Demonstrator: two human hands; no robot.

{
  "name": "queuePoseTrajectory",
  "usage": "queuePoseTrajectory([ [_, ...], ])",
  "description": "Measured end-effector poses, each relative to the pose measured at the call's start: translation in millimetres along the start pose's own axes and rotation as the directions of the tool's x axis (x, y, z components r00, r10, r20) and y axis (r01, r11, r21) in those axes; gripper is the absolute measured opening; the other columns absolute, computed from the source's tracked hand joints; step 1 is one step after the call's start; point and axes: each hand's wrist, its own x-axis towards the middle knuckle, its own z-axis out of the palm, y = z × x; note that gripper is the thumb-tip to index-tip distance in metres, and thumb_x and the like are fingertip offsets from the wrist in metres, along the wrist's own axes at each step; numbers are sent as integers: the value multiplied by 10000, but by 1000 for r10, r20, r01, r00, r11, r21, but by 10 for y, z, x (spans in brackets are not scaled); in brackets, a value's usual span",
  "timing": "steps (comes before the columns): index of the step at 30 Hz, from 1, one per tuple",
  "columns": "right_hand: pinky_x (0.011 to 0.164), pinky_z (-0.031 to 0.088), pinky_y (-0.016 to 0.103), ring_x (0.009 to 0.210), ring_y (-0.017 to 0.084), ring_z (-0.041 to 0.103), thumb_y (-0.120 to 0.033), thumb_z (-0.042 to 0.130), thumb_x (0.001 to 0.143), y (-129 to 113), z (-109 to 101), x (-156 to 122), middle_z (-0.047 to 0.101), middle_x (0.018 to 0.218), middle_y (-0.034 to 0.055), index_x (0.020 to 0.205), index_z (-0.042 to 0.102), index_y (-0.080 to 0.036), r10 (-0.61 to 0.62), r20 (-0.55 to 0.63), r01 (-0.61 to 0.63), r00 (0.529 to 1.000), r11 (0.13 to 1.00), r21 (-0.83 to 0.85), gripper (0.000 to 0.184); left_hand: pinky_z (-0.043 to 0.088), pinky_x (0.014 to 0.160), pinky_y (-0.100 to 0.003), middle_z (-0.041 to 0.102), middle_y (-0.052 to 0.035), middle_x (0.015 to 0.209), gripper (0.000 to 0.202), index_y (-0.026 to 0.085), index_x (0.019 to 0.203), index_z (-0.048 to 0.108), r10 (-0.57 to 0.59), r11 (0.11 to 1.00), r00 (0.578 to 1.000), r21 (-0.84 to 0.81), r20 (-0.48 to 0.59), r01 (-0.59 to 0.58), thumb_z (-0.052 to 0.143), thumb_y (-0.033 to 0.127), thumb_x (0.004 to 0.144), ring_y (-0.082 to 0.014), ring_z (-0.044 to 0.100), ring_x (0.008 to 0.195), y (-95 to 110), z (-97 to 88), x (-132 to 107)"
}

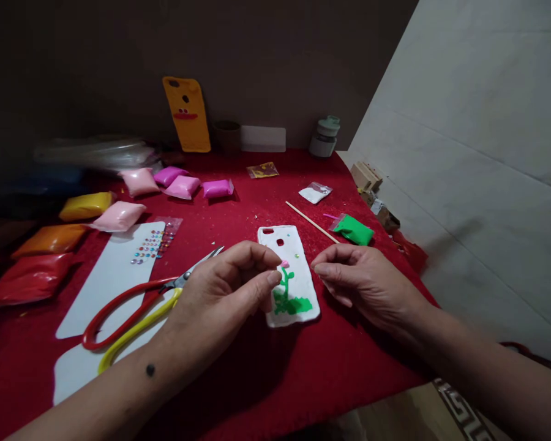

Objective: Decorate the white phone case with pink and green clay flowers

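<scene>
A white phone case (298, 278) lies on the red cloth, decorated with a green stem, leaves and a small pink piece (285, 263) at the stem's top. Two small gems sit on its upper part. My left hand (232, 278) hovers over the case's left edge, fingers curled, with a gap between thumb and index fingertip. Nothing shows clearly in that gap. Just right of the case, my right hand (362, 278) has thumb and index finger pressed together. Whatever they may pinch is too small or hidden to make out.
Scissors (133, 312) with red and yellow handles lie left, on white sheets (96, 282) beside a gem strip (153, 245). Several coloured clay packets (119, 215) spread behind. A wooden stick (310, 220) and green clay packet (354, 229) lie right. A yellow case (188, 116) leans upright behind.
</scene>
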Motion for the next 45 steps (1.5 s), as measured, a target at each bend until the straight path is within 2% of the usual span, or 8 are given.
queuePoseTrajectory([
  [5,380,195,189,376,33,344,-233,756,696,-28,95,23,480,456,-70,698,629,-145,46,-40,-49,998,996,-70,156,468,507,-121,645,55,688,59,190,835,656,44,999,999,3,5,-44,698,190,795,-47,562,545,-15,-2,0],
  [8,425,256,199,414,45,397,-189,736,676,-14,123,62,543,498,-43,676,634,-146,81,-70,-88,994,989,-117,111,469,511,-114,651,55,697,53,187,831,656,60,998,998,-8,3,-60,696,182,796,-43,566,550,-15,0,-5],
  [12,495,323,222,515,83,484,-230,726,685,63,98,87,622,610,5,688,663,-151,34,-63,-49,997,964,-261,101,477,516,-115,652,47,703,68,171,823,656,79,997,997,-26,5,-79,705,176,777,-51,578,568,-1,20,-11],
  [19,504,299,238,527,89,441,-276,692,714,137,71,66,591,603,-6,698,672,-151,-18,-54,-4,998,923,-384,128,482,505,-135,642,33,682,76,149,818,651,82,996,997,-20,-9,-82,695,158,756,-64,572,544,23,44,7],
  [24,505,305,239,548,95,453,-316,696,723,140,62,79,607,642,10,701,672,-151,-28,-59,1,998,909,-416,169,464,484,-135,633,30,653,71,150,808,656,86,996,996,17,-23,-86,697,171,754,-62,556,511,21,37,-7],
  [45,531,332,254,564,103,459,-265,642,746,133,135,55,582,626,-5,676,648,-154,-80,-81,34,994,887,-461,132,471,490,-162,659,16,666,68,169,773,667,78,997,996,-15,-32,-79,707,181,719,-90,578,532,6,67,-8],
])
